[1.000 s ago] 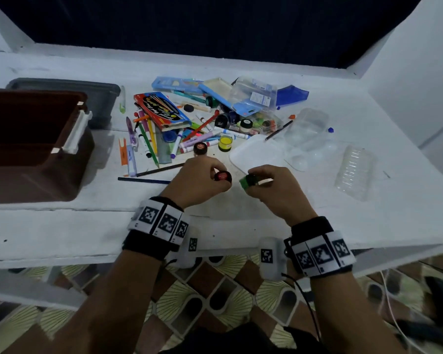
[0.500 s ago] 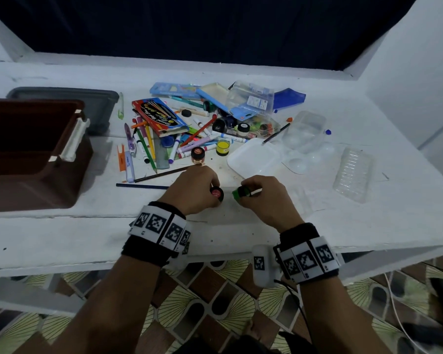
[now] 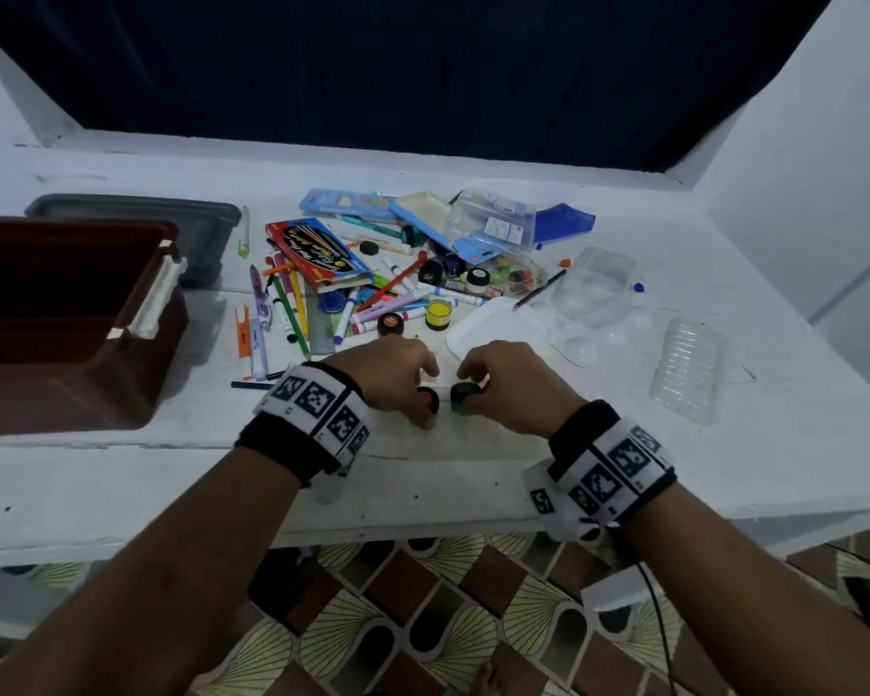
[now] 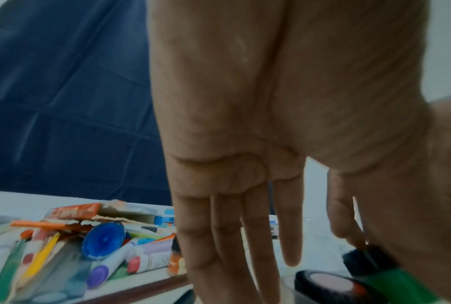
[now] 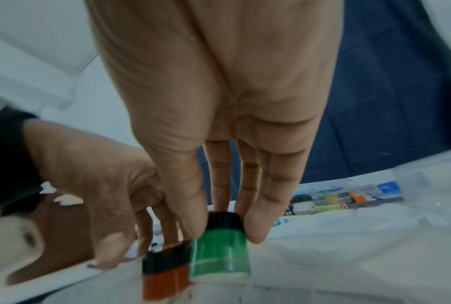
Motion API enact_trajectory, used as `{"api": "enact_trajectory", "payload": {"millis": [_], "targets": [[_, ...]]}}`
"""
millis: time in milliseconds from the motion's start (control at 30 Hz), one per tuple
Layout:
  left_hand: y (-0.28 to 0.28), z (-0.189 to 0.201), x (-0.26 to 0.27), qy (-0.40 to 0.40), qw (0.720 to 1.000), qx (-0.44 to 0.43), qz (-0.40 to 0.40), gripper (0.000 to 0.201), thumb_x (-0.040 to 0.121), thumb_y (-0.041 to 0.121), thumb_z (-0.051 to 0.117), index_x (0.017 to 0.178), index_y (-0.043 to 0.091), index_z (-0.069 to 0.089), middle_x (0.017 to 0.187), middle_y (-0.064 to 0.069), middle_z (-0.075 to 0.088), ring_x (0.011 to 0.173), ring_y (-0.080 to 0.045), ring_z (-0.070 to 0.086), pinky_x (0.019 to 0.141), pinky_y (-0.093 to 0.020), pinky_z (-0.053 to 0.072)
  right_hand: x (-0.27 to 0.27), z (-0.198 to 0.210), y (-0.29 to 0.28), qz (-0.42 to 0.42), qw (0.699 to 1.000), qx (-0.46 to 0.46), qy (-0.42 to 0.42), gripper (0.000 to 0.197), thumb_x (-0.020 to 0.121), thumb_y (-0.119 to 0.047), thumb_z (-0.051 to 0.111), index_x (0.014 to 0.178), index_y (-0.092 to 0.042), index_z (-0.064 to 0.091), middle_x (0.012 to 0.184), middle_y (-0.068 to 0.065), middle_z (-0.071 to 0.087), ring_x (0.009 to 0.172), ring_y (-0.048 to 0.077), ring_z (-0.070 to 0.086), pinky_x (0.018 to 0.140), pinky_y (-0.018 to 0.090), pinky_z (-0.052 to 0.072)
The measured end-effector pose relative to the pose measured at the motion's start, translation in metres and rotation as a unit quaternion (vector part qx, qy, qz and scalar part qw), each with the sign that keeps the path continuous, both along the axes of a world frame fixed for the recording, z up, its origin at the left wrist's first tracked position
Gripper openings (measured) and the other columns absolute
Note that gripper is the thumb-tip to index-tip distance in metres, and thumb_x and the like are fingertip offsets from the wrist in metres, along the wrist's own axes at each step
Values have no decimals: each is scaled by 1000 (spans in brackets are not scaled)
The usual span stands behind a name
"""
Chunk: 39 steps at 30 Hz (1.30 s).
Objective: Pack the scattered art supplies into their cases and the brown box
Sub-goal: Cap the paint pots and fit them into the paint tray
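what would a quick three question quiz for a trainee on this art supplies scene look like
1. True or false: the right hand pinches the green paint pot by its black cap.
2. Which pot stands right beside the green one?
A. yellow paint pot
B. red paint pot
C. white paint pot
3. Fill in: the brown box sits at the table's ____ side, lid off.

Key
1. True: thumb and fingers close on the cap.
2. B: the red paint pot stands against it, under the left hand; the yellow paint pot stands apart by the marker pile.
3. left
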State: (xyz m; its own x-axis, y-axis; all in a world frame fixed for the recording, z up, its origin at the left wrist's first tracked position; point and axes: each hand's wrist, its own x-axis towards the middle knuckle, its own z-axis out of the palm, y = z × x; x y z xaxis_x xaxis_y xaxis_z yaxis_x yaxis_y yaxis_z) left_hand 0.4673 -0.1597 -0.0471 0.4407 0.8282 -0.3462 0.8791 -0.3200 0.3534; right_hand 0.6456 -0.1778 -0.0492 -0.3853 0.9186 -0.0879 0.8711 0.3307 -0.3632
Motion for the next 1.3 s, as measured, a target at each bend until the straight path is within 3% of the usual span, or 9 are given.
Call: {"api": "enact_trajectory", "payload": {"millis": [67, 200, 300, 500, 800, 1000, 1100, 1233, 1300], "targets": [[-2, -1, 2, 55, 998, -20, -28, 81, 70, 48, 82, 137, 15, 50, 129, -3, 56, 112, -20, 53, 95, -33, 46, -4, -1, 1, 33, 999, -6, -31, 22, 85, -23, 70, 104, -11, 69, 102, 4, 65, 94, 22, 59, 77, 33, 48], [-4, -9, 5, 49, 998, -23, -43, 61, 64, 50, 85, 111, 18, 64, 100, 2, 63, 88, -16, 56, 75, -28, 45, -10, -3, 3, 77, 993, -19, -86, 26, 83, -19, 70, 108, -13, 63, 103, 6, 56, 90, 20, 49, 70, 31, 39], [-3, -10, 2, 28, 998, -17, -44, 52, 63, 49, 86, 100, 20, 64, 91, 5, 59, 80, -14, 53, 70, -25, 41, -13, -1, 5, 99, 988, -13, -115, 29, 86, -21, 67, 113, -11, 60, 106, 9, 55, 96, 24, 50, 69, 30, 35], [-3, -14, -2, 11, 999, -13, -46, 59, 65, 49, 85, 111, 16, 68, 101, -1, 67, 82, -15, 55, 70, -23, 41, -18, 1, 9, 123, 981, -8, -150, 28, 91, -25, 62, 113, -7, 60, 107, 12, 56, 97, 26, 51, 74, 34, 39], [-3, -21, -7, -10, 1000, 2, -20, 67, 63, 54, 84, 114, 15, 64, 105, -3, 65, 86, -16, 53, 74, -26, 44, -24, 8, 13, 126, 975, -5, -183, 27, 86, -21, 66, 106, -4, 61, 102, 13, 56, 84, 21, 43, 67, 32, 34], [-5, -21, -9, -7, 1000, 4, -16, 67, 63, 56, 83, 113, 17, 63, 106, -3, 64, 86, -15, 51, 74, -28, 45, -28, 5, 16, 129, 970, 10, -204, 24, 85, -23, 67, 93, -2, 60, 84, 8, 49, 74, 21, 39, 49, 25, 22], [-7, -19, -10, -2, 1000, 4, -16, 70, 63, 57, 82, 116, 16, 63, 108, -3, 64, 90, -17, 52, 81, -31, 49, -29, 4, 17, 135, 969, 14, -207, 26, 85, -25, 69, 95, -3, 60, 85, 8, 51, 75, 21, 41, 51, 25, 25], [-9, -20, -11, -10, 1000, -5, -13, 71, 66, 54, 82, 121, 16, 61, 114, -4, 63, 97, -18, 54, 84, -30, 48, -23, 2, 18, 127, 975, -8, -181, 31, 85, -29, 71, 105, -7, 60, 100, 10, 58, 83, 20, 42, 66, 29, 33], [-10, -21, -11, -15, 1000, -10, -12, 76, 68, 53, 81, 130, 16, 55, 125, -5, 59, 108, -19, 52, 92, -31, 46, -17, 2, 19, 126, 979, -17, -158, 34, 83, -31, 73, 107, -10, 61, 103, 8, 58, 85, 18, 43, 70, 29, 37]]}}
